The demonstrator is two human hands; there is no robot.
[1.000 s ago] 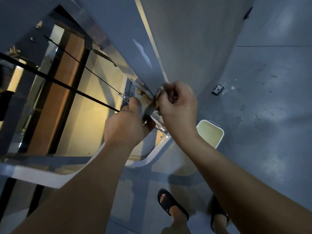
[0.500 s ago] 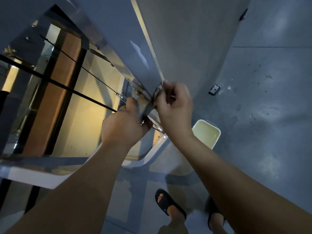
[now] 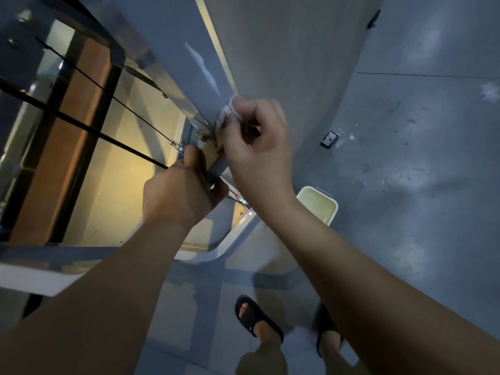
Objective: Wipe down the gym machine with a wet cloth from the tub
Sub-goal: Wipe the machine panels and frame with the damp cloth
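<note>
I am pinching the small white cloth (image 3: 227,110) between the thumb and curled fingers of my right hand (image 3: 257,150) and pressing it against the slanting face of the grey metal gym machine frame (image 3: 173,55), just above a bolted joint. My left hand (image 3: 178,197) is gripping the frame's edge just below, fingers wrapped round it, bracing me. To do this well, I judge I should be bearing down with the flat of the cloth rather than a bunched corner, running it along the face in overlapping passes and working round the bolts. The cloth is sitting at my fingertips, touching the metal, bunched and mostly hidden by my hand. The white rectangular plastic tub (image 3: 335,212), holding pale yellowish water, is standing on the grey concrete floor (image 3: 405,158) below my right wrist, well apart from the cloth.
</note>
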